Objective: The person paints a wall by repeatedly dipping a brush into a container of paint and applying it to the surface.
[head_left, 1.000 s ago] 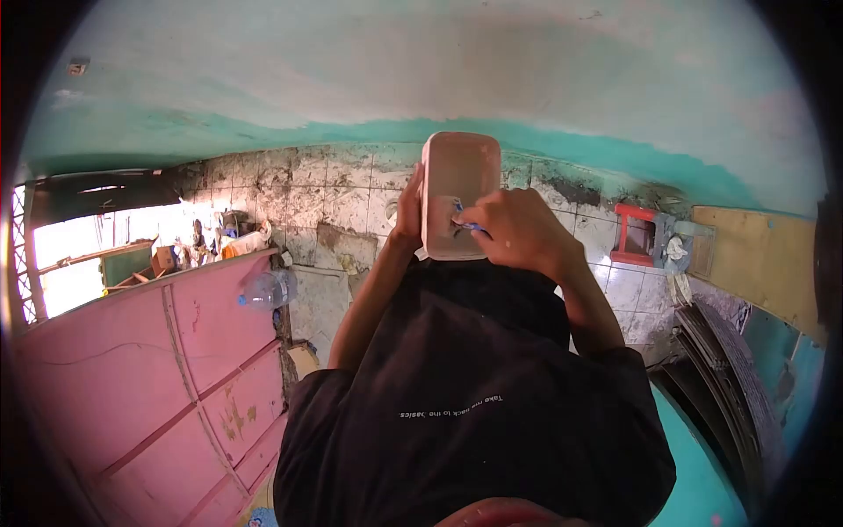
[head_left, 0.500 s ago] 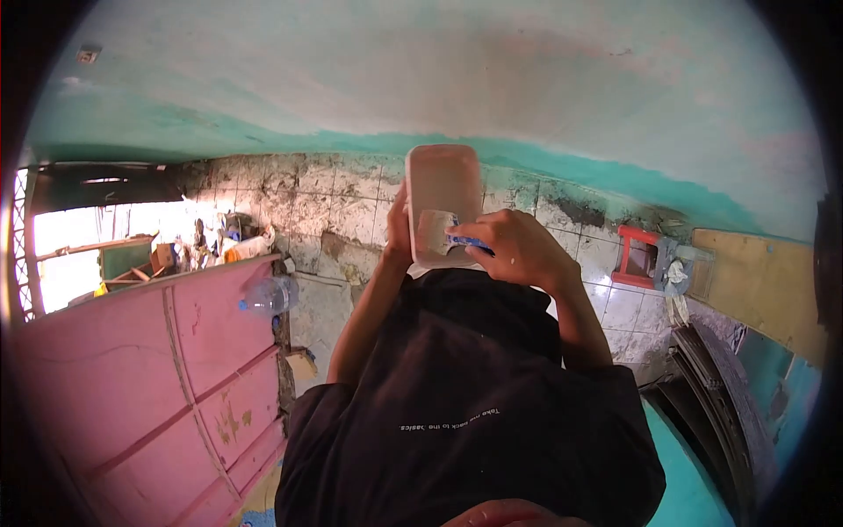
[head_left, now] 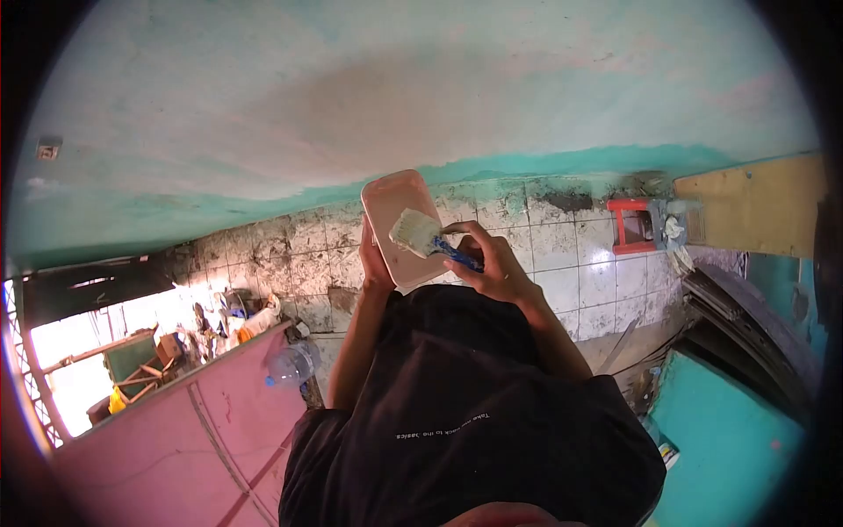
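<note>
My left hand (head_left: 375, 256) is wrapped round the left side of a pale pink rectangular tub (head_left: 397, 191), which tilts slightly to the left. My right hand (head_left: 493, 264) grips the blue handle of a wide paintbrush (head_left: 416, 234). Its whitish, paint-covered bristles lie over the inside of the tub and point up and left. Whether they touch the tub's bottom I cannot tell.
A painted wall (head_left: 395, 97) rises ahead, above a stained tiled floor (head_left: 553, 237). Right are a red stool (head_left: 629, 227), a yellowish board (head_left: 755, 206) and stacked dark sheets (head_left: 746, 325). Left are a pink panel (head_left: 167, 439), a clear bottle (head_left: 294, 362) and clutter.
The tub has moved left and tilted. My right hand has turned the brush so its bristles show fully, lifted toward the camera. The whole view has rotated a little.
</note>
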Action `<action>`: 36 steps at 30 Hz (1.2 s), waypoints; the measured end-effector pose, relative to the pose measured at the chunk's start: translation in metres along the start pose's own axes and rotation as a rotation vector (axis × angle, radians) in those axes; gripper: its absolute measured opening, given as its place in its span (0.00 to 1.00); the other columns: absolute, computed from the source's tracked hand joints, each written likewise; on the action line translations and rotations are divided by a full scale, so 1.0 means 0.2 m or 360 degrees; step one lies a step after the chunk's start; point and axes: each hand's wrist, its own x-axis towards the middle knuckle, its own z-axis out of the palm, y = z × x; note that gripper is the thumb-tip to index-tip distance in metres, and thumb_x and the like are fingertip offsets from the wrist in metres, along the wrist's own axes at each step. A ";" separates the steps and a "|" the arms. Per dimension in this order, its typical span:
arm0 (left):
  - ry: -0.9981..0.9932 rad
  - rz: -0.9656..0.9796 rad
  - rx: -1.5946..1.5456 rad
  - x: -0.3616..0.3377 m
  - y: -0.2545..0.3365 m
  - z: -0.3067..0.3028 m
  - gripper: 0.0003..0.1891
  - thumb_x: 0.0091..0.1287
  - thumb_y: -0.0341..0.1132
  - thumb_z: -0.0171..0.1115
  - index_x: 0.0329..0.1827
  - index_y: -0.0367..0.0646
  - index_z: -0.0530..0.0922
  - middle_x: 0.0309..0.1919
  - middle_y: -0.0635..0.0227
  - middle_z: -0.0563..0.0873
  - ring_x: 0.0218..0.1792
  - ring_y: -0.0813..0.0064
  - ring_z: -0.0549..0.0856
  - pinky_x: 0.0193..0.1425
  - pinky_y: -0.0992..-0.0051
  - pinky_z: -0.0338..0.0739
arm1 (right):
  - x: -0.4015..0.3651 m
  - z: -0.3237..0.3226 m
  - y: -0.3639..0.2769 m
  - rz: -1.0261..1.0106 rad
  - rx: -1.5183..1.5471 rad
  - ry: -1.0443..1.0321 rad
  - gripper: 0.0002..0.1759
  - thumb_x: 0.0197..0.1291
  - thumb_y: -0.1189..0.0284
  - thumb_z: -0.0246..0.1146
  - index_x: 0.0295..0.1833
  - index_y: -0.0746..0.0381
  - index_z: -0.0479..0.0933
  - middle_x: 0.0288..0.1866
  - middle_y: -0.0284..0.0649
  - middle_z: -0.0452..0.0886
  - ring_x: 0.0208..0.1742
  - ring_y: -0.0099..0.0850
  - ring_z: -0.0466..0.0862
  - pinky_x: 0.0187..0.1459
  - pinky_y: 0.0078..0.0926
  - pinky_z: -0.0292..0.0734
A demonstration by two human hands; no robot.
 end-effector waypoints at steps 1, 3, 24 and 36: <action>-0.0013 -0.0022 0.0000 0.00 0.04 -0.02 0.34 0.80 0.61 0.39 0.76 0.45 0.66 0.67 0.60 0.78 0.64 0.61 0.80 0.68 0.58 0.77 | 0.02 0.06 0.00 0.0010 -0.0006 0.0023 0.25 0.63 0.72 0.70 0.64 0.63 0.72 0.27 0.38 0.82 0.27 0.25 0.81 0.31 0.25 0.74; 0.0059 -0.0164 0.0029 -0.01 0.12 -0.05 0.35 0.79 0.63 0.39 0.75 0.44 0.68 0.66 0.59 0.79 0.63 0.60 0.81 0.67 0.58 0.77 | 0.04 0.16 -0.01 -0.0073 0.0066 0.0113 0.24 0.64 0.72 0.69 0.64 0.63 0.73 0.28 0.36 0.82 0.27 0.23 0.81 0.32 0.24 0.74; 0.0404 -0.0294 0.0230 -0.16 0.19 -0.84 0.26 0.81 0.54 0.43 0.69 0.45 0.71 0.57 0.66 0.81 0.56 0.67 0.83 0.61 0.65 0.80 | -0.09 0.33 0.80 0.0919 0.0669 0.0783 0.14 0.76 0.66 0.59 0.55 0.66 0.76 0.29 0.32 0.77 0.20 0.17 0.74 0.21 0.19 0.68; 0.0967 -0.0198 0.0419 -0.66 -0.35 -1.29 0.24 0.79 0.50 0.45 0.68 0.43 0.70 0.56 0.63 0.80 0.53 0.65 0.83 0.53 0.63 0.83 | 0.63 0.19 2.41 0.0668 0.0435 0.0873 0.20 0.75 0.58 0.60 0.37 0.63 0.76 0.19 0.30 0.73 0.18 0.19 0.70 0.21 0.24 0.65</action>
